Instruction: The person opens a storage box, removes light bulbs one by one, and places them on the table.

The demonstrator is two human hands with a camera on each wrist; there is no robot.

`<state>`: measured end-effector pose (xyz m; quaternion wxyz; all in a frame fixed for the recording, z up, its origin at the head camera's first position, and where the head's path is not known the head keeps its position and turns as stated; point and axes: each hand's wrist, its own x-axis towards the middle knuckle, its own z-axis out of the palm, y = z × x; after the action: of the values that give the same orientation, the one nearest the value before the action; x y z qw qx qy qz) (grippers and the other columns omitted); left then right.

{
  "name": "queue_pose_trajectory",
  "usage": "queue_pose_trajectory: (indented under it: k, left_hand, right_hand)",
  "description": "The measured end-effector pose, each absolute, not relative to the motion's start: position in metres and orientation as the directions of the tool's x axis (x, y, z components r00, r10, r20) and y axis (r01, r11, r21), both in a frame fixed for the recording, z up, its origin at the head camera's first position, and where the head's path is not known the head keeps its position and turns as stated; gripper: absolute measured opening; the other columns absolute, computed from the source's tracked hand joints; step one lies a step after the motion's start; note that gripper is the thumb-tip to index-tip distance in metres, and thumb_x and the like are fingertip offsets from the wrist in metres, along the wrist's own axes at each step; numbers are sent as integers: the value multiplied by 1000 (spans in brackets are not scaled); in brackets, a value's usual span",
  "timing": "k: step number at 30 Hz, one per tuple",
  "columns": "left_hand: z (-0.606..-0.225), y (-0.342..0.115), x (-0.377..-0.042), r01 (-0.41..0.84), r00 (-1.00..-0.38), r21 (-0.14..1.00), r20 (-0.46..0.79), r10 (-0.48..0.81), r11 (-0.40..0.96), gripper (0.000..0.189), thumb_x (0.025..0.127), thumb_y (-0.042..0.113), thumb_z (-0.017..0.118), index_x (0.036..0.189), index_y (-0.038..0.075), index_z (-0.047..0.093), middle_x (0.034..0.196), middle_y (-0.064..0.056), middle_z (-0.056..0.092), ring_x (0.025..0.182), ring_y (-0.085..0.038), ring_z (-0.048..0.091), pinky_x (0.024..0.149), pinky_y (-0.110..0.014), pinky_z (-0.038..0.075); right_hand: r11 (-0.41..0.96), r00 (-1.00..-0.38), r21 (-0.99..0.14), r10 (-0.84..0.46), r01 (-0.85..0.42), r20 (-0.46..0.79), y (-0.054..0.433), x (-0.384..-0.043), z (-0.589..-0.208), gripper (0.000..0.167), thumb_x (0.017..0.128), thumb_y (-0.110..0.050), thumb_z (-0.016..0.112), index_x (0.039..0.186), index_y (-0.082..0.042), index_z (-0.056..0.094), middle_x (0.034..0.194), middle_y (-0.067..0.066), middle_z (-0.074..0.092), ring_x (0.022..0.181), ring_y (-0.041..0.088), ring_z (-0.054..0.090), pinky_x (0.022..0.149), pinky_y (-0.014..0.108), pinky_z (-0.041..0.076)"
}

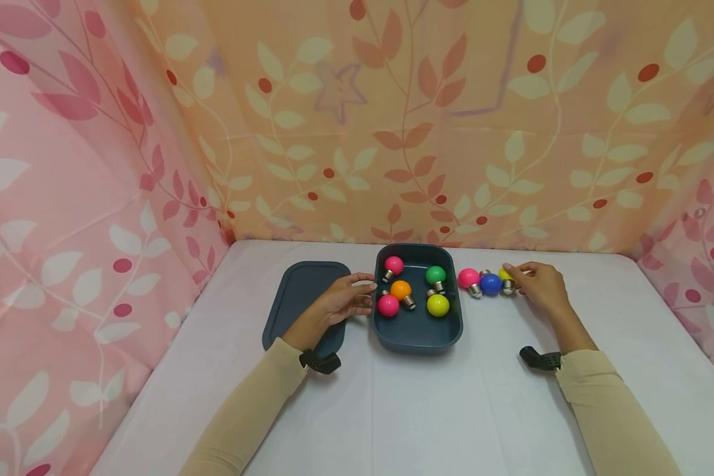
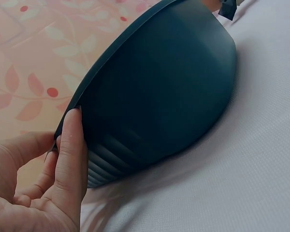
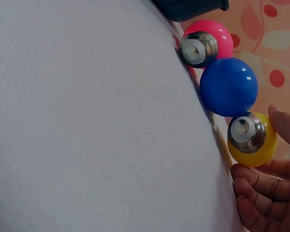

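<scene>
My left hand is at the left side of a dark blue-grey plastic container, pinching its rim between thumb and fingers; the container wall fills much of the left wrist view. Inside lie several small coloured light bulbs: pink ones, an orange bulb, a green bulb and a yellow one. To the right of the container a pink bulb, a blue bulb and a yellow bulb lie in a row. The thumb and fingers of my right hand pinch that last yellow bulb.
A flat dark lid lies on the white-covered table left of the container, partly beneath my left hand and wrist. Patterned cloth hangs behind the table and along its sides.
</scene>
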<state>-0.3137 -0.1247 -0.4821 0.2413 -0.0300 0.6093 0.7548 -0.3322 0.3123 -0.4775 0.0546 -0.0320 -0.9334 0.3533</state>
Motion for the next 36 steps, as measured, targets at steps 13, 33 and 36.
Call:
queue_pose_trajectory:
  k: [13,33,36]
  left_hand:
    - [-480,-125,-313,-402,-880,903,-335,337,-152,36,101,10,65,135,8,56,86,-4,61,65,-14,63,60,-28,61]
    - [-478,-125,-312,-402,-879,902,-333,340,-156,38,101,10,64,137,6,54,86,-4,61,65,-14,64,61,-29,61]
    - [-480,-125,-312,-405,-878,901,-337,338,-153,36,100,10,65,135,6,55,86,-4,61,66,-14,64,61,-29,61]
  right_hand:
    - [805,-995,-593,73,20,65,311,-333,-477,72,96,-66,54,115,3,66,85,13,73,77,27,61,62,31,43]
    - [794,-994,-609,64,-6,92,317,-322,-455,75,102,-61,47,123,9,61,91,23,72,74,27,65,66,34,46]
    - [803,-993,-595,56,-15,101,317,-319,-447,76,101,-62,47,124,10,61,97,26,70,75,28,67,62,31,49]
